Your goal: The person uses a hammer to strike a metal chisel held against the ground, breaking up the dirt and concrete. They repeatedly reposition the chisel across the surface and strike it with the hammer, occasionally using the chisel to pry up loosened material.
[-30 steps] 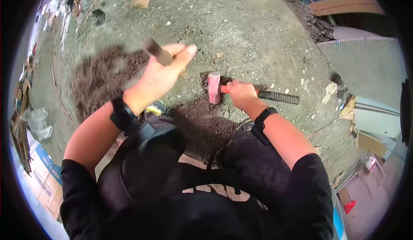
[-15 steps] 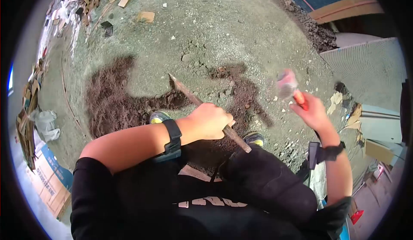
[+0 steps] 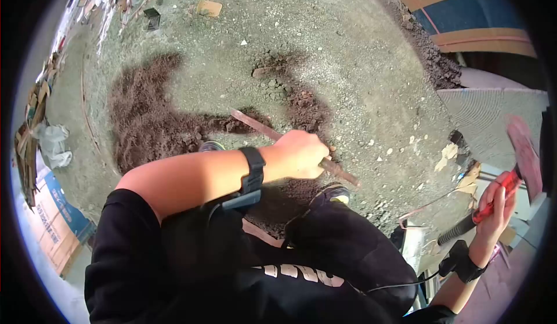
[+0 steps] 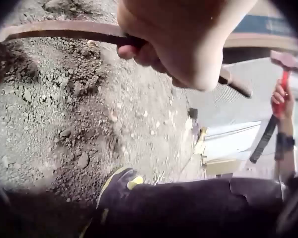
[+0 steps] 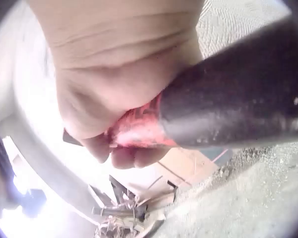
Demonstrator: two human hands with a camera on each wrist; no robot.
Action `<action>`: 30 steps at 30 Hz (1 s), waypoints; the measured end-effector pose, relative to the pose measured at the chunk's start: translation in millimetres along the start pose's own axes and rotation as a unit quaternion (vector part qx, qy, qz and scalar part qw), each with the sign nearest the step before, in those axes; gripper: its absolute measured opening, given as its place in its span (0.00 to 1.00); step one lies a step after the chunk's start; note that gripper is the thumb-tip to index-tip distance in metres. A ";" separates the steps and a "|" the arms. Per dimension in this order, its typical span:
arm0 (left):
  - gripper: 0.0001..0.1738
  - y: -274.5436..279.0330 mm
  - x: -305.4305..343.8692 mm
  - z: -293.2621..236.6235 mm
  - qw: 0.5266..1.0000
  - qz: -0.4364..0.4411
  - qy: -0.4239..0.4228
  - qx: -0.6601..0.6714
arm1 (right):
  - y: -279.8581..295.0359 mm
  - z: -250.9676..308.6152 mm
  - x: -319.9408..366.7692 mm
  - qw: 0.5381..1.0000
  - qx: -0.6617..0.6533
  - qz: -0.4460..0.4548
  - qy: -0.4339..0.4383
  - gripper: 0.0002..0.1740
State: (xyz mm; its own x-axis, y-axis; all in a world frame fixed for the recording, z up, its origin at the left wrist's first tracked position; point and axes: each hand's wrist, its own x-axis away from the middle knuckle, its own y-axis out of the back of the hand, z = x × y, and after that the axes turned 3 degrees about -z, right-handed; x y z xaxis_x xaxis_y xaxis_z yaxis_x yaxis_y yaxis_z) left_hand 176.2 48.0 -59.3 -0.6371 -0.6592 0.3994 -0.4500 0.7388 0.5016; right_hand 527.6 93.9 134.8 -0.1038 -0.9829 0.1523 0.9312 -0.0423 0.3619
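Observation:
My left hand (image 3: 300,154) grips a long rusty steel chisel (image 3: 252,122) near its upper end. The chisel slants over the ground, its tip pointing up and left by a strip of loose dark soil (image 3: 307,108). In the left wrist view the fingers wrap round the chisel (image 4: 64,30), whose butt end sticks out beyond the fist. Far to the right, my right hand (image 3: 493,211) holds a sledgehammer (image 3: 524,155) with a worn pinkish head, raised upward. The right wrist view shows curled fingers round the red part of the handle (image 5: 144,126), just above its black grip.
More dark soil (image 3: 145,109) lies spread at left on the rough ground. A blue and brown cardboard box (image 3: 464,10) stands at upper right, near a ridged grey slab (image 3: 493,115). Wood and cardboard scraps line the left edge, with a clear plastic bag (image 3: 55,144).
The hammer was low in front of me, held close to its head; it has swung out right and up. The left hand has lowered and moved right, turning the chisel to slant across the ground.

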 end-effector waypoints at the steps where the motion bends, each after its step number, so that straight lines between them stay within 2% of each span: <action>1: 0.13 6.6 -6.6 -3.6 1.000 0.009 0.023 -0.001 | 0.2 -3.2 -1.1 0.998 -0.026 -0.025 0.054 0.16; 3: 0.12 8.3 -19.6 0.7 0.999 -0.011 0.017 -0.032 | 1.1 -7.1 -8.0 0.994 -0.047 0.006 0.100 0.16; 5: 0.12 7.0 -25.6 -2.6 1.000 -0.015 0.017 -0.017 | -14.0 -14.0 -13.8 0.987 -0.092 -0.063 0.113 0.16; 6: 0.12 5.6 -26.6 -4.2 1.000 -0.010 0.014 0.002 | -11.5 -25.3 -13.8 0.986 -0.106 -0.046 0.120 0.15; 7: 0.12 3.1 -26.8 -4.5 0.999 -0.027 -0.017 -0.009 | -10.5 -35.4 -14.3 0.990 -0.095 0.005 0.107 0.14; 9: 0.13 -0.7 -29.9 -1.7 1.000 0.008 0.001 -0.021 | -24.1 -51.9 -3.3 0.998 -0.029 -0.059 0.023 0.11; 11: 0.14 -7.0 -35.0 2.7 0.999 0.033 0.024 -0.018 | -35.2 -65.6 11.7 0.995 0.021 -0.041 -0.090 0.09; 12: 0.14 -6.5 -39.5 3.2 0.998 0.045 0.035 -0.032 | -44.2 -74.2 17.8 0.996 0.018 -0.025 -0.085 0.08; 13: 0.13 0.0 -44.3 1.3 0.997 0.053 0.054 -0.033 | -49.2 -80.9 25.8 0.991 -0.028 -0.033 -0.126 0.08; 15: 0.12 4.5 -56.1 6.8 0.997 0.006 0.080 -0.022 | -43.3 -95.6 32.7 0.989 0.010 -0.024 -0.142 0.08; 17: 0.14 24.1 -71.1 -4.3 0.984 0.007 0.176 0.022 | -41.6 -92.7 33.7 0.989 -0.013 -0.041 -0.143 0.09; 19: 0.16 24.1 -89.0 4.6 0.980 0.007 0.199 0.018 | -38.3 -85.9 33.6 0.983 -0.129 -0.035 -0.125 0.10; 20: 0.17 22.0 -94.8 6.4 0.977 0.006 0.210 0.041 | -29.5 -87.3 35.6 0.984 -0.141 -0.027 -0.103 0.10; 21: 0.18 9.9 -102.4 4.1 0.983 -0.001 0.173 0.054 | -21.8 -89.4 39.1 0.984 -0.155 -0.020 -0.085 0.11; 23: 0.19 11.3 -102.8 12.3 0.981 0.030 0.193 0.008 | -32.4 -80.6 31.8 0.954 -0.285 0.019 -0.088 0.11; 24: 0.19 10.6 -99.8 7.9 0.983 0.025 0.181 0.010 | -36.9 -77.7 31.7 0.951 -0.274 0.028 -0.137 0.11; 25: 0.18 7.1 -96.0 6.9 0.991 -0.013 0.135 -0.009 | -41.8 -75.3 32.0 0.946 -0.264 0.038 -0.186 0.12; 27: 0.17 6.0 -94.8 9.5 0.990 -0.007 0.135 -0.029 | -63.1 -88.9 32.3 0.964 -0.109 0.088 -0.224 0.14; 29: 0.17 6.4 -95.1 7.8 0.991 -0.033 0.127 -0.031 | -89.0 -95.1 29.9 0.978 -0.083 0.116 -0.155 0.16; 30: 0.17 5.9 -94.1 8.1 0.990 -0.058 0.129 -0.025 | -94.8 -98.1 27.0 0.972 -0.044 0.143 -0.183 0.16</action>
State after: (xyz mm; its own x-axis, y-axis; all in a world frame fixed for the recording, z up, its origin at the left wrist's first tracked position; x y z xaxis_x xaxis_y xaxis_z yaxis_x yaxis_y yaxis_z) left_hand 228.4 115.6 -100.1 -0.3980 -0.7582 0.5165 -0.4753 0.6519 0.5908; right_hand 470.8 53.8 14.4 0.0617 -0.8270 0.5587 0.9648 0.1928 0.1789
